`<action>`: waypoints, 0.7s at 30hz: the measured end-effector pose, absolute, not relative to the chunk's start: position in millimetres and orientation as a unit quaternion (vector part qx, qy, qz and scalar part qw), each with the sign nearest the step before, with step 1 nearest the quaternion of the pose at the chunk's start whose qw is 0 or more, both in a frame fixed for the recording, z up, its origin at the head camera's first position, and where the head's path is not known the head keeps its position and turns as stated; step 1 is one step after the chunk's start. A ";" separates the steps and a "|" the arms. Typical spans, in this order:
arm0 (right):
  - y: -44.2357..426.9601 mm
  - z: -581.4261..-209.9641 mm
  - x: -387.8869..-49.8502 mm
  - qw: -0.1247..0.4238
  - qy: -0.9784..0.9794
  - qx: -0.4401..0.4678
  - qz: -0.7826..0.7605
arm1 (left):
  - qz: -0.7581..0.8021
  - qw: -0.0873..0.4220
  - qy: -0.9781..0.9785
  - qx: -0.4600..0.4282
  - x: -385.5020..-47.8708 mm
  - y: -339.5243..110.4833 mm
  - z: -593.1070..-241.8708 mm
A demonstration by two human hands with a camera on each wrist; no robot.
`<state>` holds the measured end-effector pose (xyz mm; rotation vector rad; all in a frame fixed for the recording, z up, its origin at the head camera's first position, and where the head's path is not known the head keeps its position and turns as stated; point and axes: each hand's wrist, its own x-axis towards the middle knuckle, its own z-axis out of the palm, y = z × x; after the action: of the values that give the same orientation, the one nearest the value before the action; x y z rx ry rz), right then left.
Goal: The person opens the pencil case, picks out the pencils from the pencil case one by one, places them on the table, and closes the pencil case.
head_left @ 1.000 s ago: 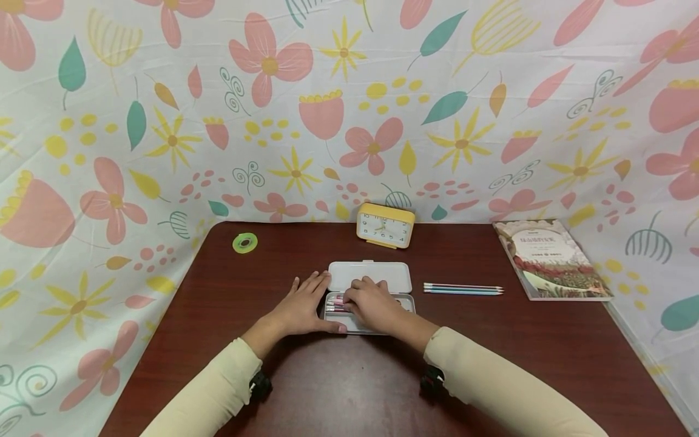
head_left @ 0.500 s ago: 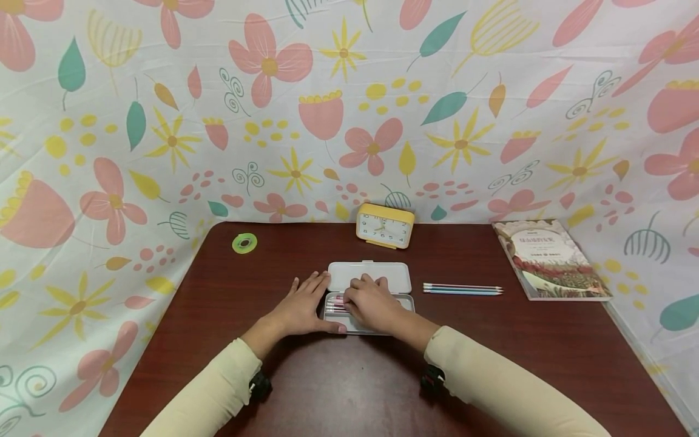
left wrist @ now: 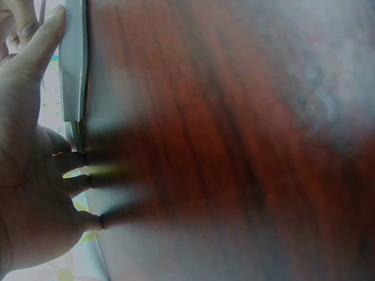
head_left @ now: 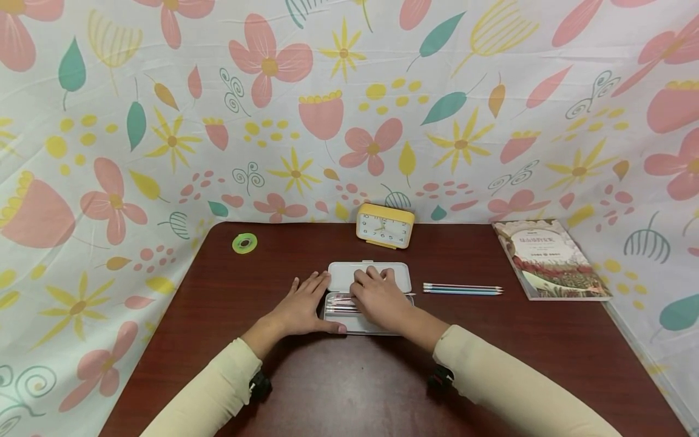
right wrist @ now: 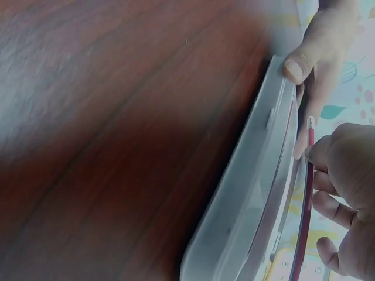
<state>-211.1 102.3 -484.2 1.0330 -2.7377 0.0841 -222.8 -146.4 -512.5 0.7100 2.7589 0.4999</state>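
Note:
A white pencil case (head_left: 360, 326) lies open on the table, its lid (head_left: 340, 274) folded back. Several pencils (head_left: 340, 309) lie inside with their eraser ends to the left. My right hand (head_left: 384, 302) pinches a dark red pencil (right wrist: 307, 187) between thumb and fingers, just above the case. This pencil's tip shows right of the hand in the head view. At the case's left end, my left hand (head_left: 299, 309) is spread with straight fingers. Its thumb rests on the front left corner, and the other fingertips touch the table beside the case.
Three pencils (head_left: 462, 289) lie side by side right of the case. A yellow alarm clock (head_left: 385, 226) stands behind it. Far left is a green tape roll (head_left: 244, 243); far right lies a book (head_left: 551, 260). A floral cloth (head_left: 349, 121) hangs behind the table (head_left: 360, 388).
My right hand has shifted slightly right and up, with a pencil now raised from the others in the case. The left hand has stayed in place.

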 end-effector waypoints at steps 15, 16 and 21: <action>142.7 -482.4 -214.4 0.117 -0.934 0.334 0.044 | 0.173 0.127 0.947 0.240 -223.5 -146.0 -512.3; 146.3 -483.0 -214.6 0.120 -0.934 0.334 0.044 | 0.172 0.127 0.947 0.241 -223.5 -146.1 -512.4; 165.3 -486.1 -215.3 0.139 -0.934 0.327 0.048 | 0.173 0.127 0.946 0.243 -223.5 -146.1 -512.9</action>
<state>-215.3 165.3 -486.1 0.9440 -2.6980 0.1393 -223.5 -146.1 -512.9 0.7070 2.7531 0.5045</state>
